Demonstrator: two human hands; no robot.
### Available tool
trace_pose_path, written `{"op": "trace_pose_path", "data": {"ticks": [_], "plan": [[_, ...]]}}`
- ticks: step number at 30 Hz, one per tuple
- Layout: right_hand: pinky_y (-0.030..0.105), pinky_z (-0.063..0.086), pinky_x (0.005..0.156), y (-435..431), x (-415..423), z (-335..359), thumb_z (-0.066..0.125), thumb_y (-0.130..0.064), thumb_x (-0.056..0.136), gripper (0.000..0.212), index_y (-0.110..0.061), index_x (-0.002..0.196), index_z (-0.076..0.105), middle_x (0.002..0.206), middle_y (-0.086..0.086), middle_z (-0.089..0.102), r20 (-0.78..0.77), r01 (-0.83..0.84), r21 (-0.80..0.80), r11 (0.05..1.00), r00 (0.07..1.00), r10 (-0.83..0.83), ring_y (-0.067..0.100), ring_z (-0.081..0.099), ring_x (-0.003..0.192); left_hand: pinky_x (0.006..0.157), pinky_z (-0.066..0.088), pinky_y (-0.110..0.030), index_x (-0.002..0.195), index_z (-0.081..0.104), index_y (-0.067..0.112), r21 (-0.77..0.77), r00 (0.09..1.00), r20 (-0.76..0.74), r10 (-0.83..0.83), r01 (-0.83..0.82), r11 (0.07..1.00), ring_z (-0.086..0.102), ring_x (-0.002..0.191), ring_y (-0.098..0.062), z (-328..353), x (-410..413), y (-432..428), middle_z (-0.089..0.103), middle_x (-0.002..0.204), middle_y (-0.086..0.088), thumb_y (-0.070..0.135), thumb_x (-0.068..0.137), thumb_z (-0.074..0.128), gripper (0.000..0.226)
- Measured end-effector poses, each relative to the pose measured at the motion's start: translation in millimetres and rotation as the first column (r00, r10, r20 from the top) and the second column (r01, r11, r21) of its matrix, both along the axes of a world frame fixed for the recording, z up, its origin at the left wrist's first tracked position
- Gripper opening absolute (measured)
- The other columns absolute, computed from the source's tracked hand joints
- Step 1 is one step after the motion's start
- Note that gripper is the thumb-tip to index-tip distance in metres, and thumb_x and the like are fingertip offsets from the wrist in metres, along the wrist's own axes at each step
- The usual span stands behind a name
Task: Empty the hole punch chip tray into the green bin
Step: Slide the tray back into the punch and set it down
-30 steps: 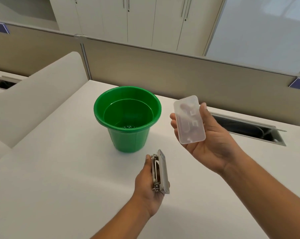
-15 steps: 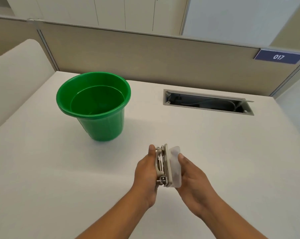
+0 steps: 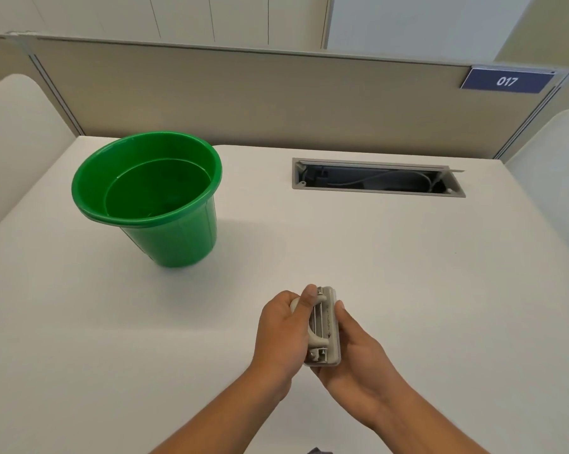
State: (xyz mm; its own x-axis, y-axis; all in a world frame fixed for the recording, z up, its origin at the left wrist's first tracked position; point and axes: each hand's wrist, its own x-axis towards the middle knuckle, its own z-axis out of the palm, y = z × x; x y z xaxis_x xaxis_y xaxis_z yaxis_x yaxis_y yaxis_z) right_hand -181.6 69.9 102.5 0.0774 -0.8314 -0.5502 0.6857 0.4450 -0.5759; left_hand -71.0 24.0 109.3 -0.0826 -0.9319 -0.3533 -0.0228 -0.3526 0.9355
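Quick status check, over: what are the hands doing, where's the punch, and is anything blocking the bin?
Left hand and right hand both clamped on hole punch, low over desk. Green bin upright, far left, apart. Nothing between them.

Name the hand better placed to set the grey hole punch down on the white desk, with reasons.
Left hand: its grip wraps the grey metal hole punch by the handle. The right hand only presses against the base side, probably seating the tray.
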Motion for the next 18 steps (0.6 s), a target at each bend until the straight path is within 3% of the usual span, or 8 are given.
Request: {"op": "trace_pose_path", "data": {"ticks": [3, 9, 12, 14, 18], "plan": [[0.036, 0.051, 0.09, -1, 1, 0, 0.05, -0.04, 0.098, 0.043, -0.011, 0.119, 0.072, 0.118, 0.012, 0.073, 0.054, 0.026, 0.03, 0.999, 0.998, -0.027, 0.022, 0.072, 0.1, 0.047, 0.041, -0.011, 0.067, 0.055, 0.018, -0.08, 0.995, 0.094, -0.021, 0.028, 0.996, 0.056, 0.048, 0.003, 3, 1, 1, 0.06, 0.053, 0.018, 0.056, 0.087, 0.058, 0.043], [0.04, 0.05, 0.097, 0, 3, 3, 0.04, -0.037, 0.103, 0.045, -0.01, 0.118, 0.073, 0.127, 0.016, 0.07, 0.064, 0.017, 0.059, 0.998, 0.998, -0.02, 0.025, 0.07, 0.109, 0.063, 0.053, -0.032, 0.074, 0.058, 0.025, -0.19, 0.953, 0.295, -0.074, 0.134, 0.973, 0.063, 0.065, -0.009, 3, 5, 5, 0.065, 0.068, 0.01, 0.062, 0.087, 0.053, 0.039], [0.045, 0.046, 0.104, 1, 3, 5, 0.036, -0.041, 0.103, 0.048, -0.014, 0.12, 0.072, 0.128, 0.014, 0.07, 0.035, -0.02, 0.064, 0.998, 0.999, 0.018, 0.026, 0.068, 0.113, 0.061, 0.052, -0.029, 0.072, 0.054, 0.031, -0.219, 0.919, 0.386, -0.082, 0.177, 0.96, 0.063, 0.064, -0.004, 3, 7, 6, 0.066, 0.068, 0.011, 0.064, 0.087, 0.05, 0.036], [0.047, 0.049, 0.101, 1, 4, 7, 0.036, -0.044, 0.103, 0.049, -0.016, 0.121, 0.071, 0.128, 0.013, 0.07, 0.005, -0.056, 0.065, 0.996, 0.998, 0.055, 0.027, 0.067, 0.115, 0.056, 0.048, -0.024, 0.069, 0.05, 0.034, -0.225, 0.888, 0.45, -0.094, 0.215, 0.95, 0.062, 0.063, 0.0, 4, 9, 7, 0.065, 0.066, 0.013, 0.07, 0.084, 0.045, 0.039], [0.051, 0.049, 0.102, 1, 4, 8, 0.039, -0.04, 0.102, 0.044, -0.016, 0.123, 0.07, 0.129, 0.015, 0.069, -0.037, -0.071, 0.051, 0.996, 0.997, 0.073, 0.03, 0.065, 0.117, 0.056, 0.051, -0.027, 0.071, 0.055, 0.028, -0.205, 0.902, 0.413, -0.122, 0.223, 0.953, 0.063, 0.062, -0.004, 6, 14, 4, 0.066, 0.066, 0.01, 0.072, 0.082, 0.045, 0.047]]}}
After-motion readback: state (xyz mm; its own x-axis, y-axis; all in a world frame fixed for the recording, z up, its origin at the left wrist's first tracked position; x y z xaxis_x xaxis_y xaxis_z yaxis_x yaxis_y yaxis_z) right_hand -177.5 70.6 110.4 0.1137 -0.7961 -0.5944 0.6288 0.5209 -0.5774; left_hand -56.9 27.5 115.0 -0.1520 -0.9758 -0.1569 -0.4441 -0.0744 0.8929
